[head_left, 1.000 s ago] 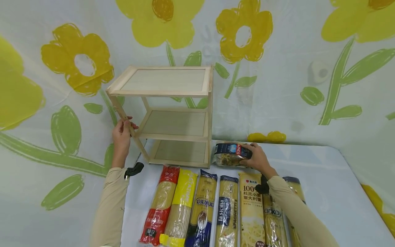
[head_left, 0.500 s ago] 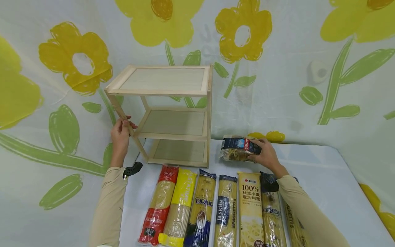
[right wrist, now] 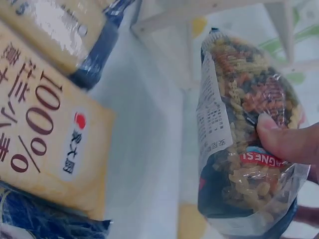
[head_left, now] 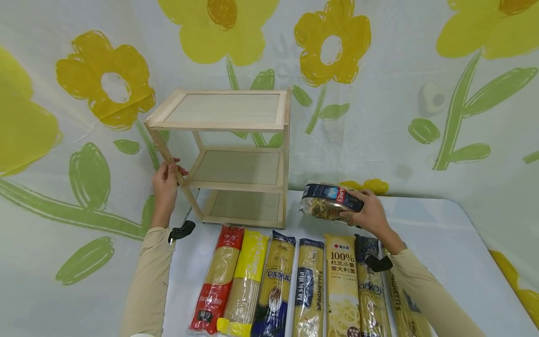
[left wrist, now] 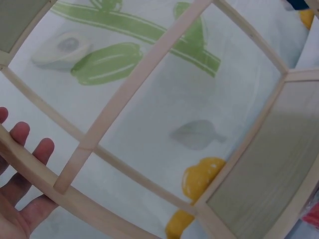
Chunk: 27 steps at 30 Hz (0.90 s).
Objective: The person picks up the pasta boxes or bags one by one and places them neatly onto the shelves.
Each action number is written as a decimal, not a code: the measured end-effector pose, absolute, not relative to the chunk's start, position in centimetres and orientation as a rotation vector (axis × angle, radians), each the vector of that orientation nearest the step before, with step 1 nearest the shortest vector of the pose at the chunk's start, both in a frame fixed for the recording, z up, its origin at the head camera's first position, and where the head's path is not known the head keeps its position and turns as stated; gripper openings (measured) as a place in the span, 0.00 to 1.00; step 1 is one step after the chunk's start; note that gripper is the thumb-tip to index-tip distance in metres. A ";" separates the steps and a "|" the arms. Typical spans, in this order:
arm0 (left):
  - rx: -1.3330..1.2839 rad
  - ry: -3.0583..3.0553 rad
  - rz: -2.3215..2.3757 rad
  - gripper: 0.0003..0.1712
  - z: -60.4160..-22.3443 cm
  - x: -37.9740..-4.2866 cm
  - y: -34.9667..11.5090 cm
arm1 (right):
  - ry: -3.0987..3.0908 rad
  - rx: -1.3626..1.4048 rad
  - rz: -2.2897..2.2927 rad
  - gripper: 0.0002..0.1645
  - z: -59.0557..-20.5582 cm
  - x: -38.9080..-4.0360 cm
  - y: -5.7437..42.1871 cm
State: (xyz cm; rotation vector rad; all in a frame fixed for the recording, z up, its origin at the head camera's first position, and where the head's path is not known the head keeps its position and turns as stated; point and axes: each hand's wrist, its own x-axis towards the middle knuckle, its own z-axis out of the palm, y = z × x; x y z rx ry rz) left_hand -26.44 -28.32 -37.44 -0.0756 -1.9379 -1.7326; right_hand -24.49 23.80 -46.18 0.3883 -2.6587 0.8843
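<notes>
My left hand [head_left: 166, 183] grips the left front post of a three-tier wooden shelf [head_left: 219, 127]. In the left wrist view the fingers [left wrist: 44, 149] curl round the pale wood strip [left wrist: 94, 214]. To the right of the shelf, my right hand [head_left: 370, 213] holds a bag of spiral pasta [head_left: 326, 208] by its right end. The bag is clear plastic with a dark blue band and a red label. In the right wrist view the thumb [right wrist: 286, 142] presses on the bag's front, and the other fingers are partly hidden behind it.
Several long pasta packets lie in a row on the white table [head_left: 446, 243]: a red one [head_left: 219, 281], a yellow one [head_left: 246, 281], blue-and-clear ones such as the spaghetti packet [head_left: 309, 285], and a cream one [head_left: 343, 285]. A flower-printed cloth [head_left: 379, 117] hangs behind the shelf.
My right hand has carried the pasta bag rightward, away from the shelf's right side, and the bag now tilts down to the right. The left hand stays on the shelf post.
</notes>
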 end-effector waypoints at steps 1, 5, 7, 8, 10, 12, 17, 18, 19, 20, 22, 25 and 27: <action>-0.076 -1.937 -1.731 0.12 -37.5 -26.4 -28.3 | -2.655 0.381 0.888 0.42 -45.8 -24.2 23.8; -0.089 -1.936 -1.724 0.12 -37.6 -26.5 -28.4 | -2.629 0.350 0.920 0.40 -44.1 -23.1 23.8; -0.096 -1.932 -1.728 0.12 -37.6 -26.5 -28.4 | -2.615 0.342 0.928 0.40 -43.3 -22.6 23.8; -0.098 -1.930 -1.729 0.12 -37.6 -26.6 -28.4 | -2.606 0.342 0.932 0.40 -42.9 -22.4 23.8; -0.093 -1.928 -1.740 0.12 -37.7 -26.7 -28.5 | -2.588 0.349 0.933 0.39 -42.1 -22.0 23.8; -0.084 -1.916 -1.752 0.13 -38.2 -27.1 -28.8 | -2.575 0.358 0.934 0.39 -41.3 -21.7 23.7; -0.089 -1.911 -1.764 0.12 -38.0 -27.0 -28.7 | -2.573 0.337 0.944 0.38 -39.0 -21.0 23.4; -0.089 -1.912 -1.771 0.12 -37.8 -26.8 -28.6 | -2.577 0.328 0.952 0.38 -38.5 -20.8 23.4; -0.092 -1.916 -1.776 0.12 -37.6 -26.6 -28.5 | -2.579 0.318 0.959 0.38 -38.1 -20.7 23.3; -0.092 -1.918 -1.777 0.12 -37.6 -26.6 -28.5 | -2.583 0.304 0.969 0.38 -37.6 -20.6 23.3; -0.094 -1.920 -1.777 0.12 -37.6 -26.7 -28.5 | -2.589 0.274 0.993 0.39 -36.6 -20.3 23.2; -0.095 -1.922 -1.773 0.12 -37.6 -26.7 -28.6 | -2.585 0.232 1.019 0.39 -35.3 -20.0 23.0; -0.093 -1.922 -1.772 0.12 -37.6 -26.7 -28.6 | -2.576 0.211 1.027 0.39 -34.5 -19.8 22.8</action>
